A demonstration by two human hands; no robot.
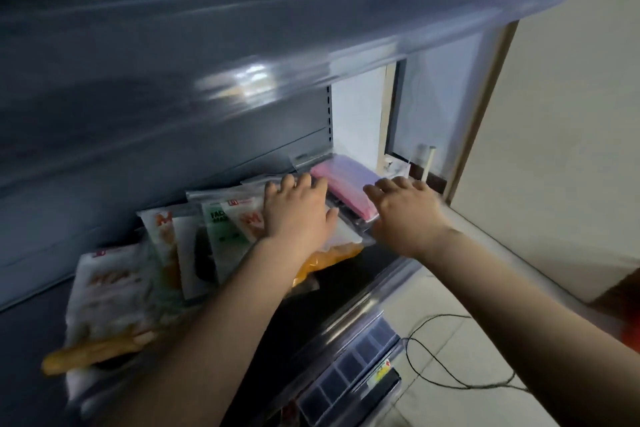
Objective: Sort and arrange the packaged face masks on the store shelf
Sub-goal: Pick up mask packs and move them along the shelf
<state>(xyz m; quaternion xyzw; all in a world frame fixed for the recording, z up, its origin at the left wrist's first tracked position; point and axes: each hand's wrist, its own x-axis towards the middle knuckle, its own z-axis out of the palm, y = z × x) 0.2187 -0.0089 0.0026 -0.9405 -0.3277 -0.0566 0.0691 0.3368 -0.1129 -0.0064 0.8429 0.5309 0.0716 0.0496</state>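
Count, shelf level
You have one pink mask pack (341,189), one green pack (223,236), two hands; blurred remainder uncountable.

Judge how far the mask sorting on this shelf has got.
Done: nothing looks finished; the green pack and its neighbours overlap in a loose fan. In hand: left hand and right hand lie flat either side of the pink pack. Left: straightening the row and the skewed white pack.
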